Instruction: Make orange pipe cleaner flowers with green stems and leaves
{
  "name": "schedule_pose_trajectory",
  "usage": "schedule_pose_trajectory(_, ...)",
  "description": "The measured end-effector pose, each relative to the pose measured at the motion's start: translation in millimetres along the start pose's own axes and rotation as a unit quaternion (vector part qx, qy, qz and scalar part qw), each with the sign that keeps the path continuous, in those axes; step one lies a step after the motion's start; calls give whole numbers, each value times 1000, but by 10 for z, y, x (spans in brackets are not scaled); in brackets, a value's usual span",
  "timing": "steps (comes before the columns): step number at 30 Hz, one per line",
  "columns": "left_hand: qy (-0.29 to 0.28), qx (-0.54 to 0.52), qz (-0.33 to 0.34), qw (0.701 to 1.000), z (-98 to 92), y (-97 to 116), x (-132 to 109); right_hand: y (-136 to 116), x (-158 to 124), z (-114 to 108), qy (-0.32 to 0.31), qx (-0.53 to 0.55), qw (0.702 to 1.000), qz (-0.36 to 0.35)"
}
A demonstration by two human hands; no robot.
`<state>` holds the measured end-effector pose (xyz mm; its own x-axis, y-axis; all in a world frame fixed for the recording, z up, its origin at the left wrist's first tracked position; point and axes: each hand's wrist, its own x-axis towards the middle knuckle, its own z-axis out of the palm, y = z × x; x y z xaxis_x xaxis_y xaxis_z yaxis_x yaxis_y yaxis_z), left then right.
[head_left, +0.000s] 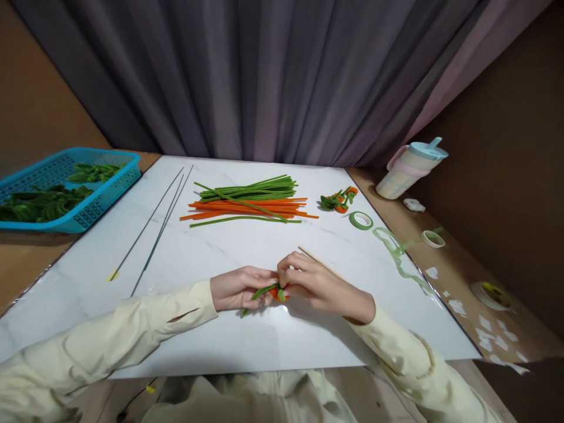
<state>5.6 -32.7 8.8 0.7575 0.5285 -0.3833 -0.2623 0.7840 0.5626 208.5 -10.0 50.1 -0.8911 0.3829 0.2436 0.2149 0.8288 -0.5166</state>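
Note:
Near the front of the white marbled board, my left hand (244, 286) pinches an orange and green pipe-cleaner flower (278, 293), its green stem pointing down to the left. My right hand (311, 281) closes on the flower's other side, thumb and fingers pressed against it. Fingers cover part of the orange piece. A thin wooden stick (319, 261) lies behind my right hand; whether the hand touches it I cannot tell. Farther back are a bundle of green pipe cleaners (251, 189) and a bundle of orange pipe cleaners (247, 207).
Finished-looking orange and green pieces (339, 200) lie beside a green tape roll (361, 220). Thin dark wires (163, 226) rest at left, near a blue basket (110, 185) of green leaf shapes. A tumbler (405, 170), another tape roll (432, 238) and paper scraps (484, 338) are at right.

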Motion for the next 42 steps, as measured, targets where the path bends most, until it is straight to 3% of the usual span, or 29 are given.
schedule_pose_trajectory(15, 8, 39, 89, 995, 85, -54, -3, -160, 44, 53, 48, -159, 986, -25)
schedule_pose_trajectory(21, 21, 68, 129, 989, 104, -56, -1, -164, 27, 40, 70, -153, 985, -37)
schedule_pose_trajectory(33, 42, 112, 153, 981, 90, -54, -14, -112, -27, 51, 73, -77, 994, 13)
schedule_pose_trajectory(42, 46, 63, 127, 989, 104, -30, -11, -70, -47, -26, 81, -103, 991, 2)
